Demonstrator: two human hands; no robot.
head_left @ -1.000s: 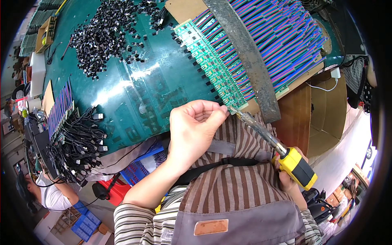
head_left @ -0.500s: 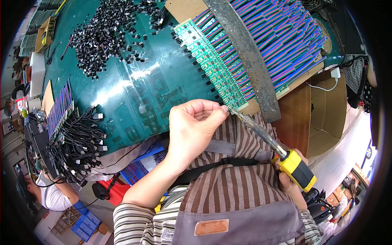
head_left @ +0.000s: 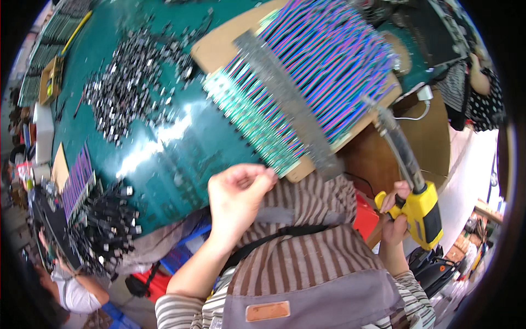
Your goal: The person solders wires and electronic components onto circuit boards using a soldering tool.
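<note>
My left hand is closed in a pinch at the near end of a row of green circuit boards; whatever its fingertips hold is too small to make out. My right hand grips a yellow and black soldering gun, whose long barrel points up and left, its tip over the right edge of the wooden board. Blue, red, green and black wires run from the circuit boards across that board. A flat, worn metal bar lies across the wires.
Loose small black connectors are heaped on the green table mat. Black USB cables hang over its left edge. A cardboard box stands right of the table. Other people are at lower left and far right.
The soldering gun has swung right and up, its tip leaving the spot beside my left fingertips. My left hand stays pinched at the boards' near end. The whole view has shifted and blurred.
</note>
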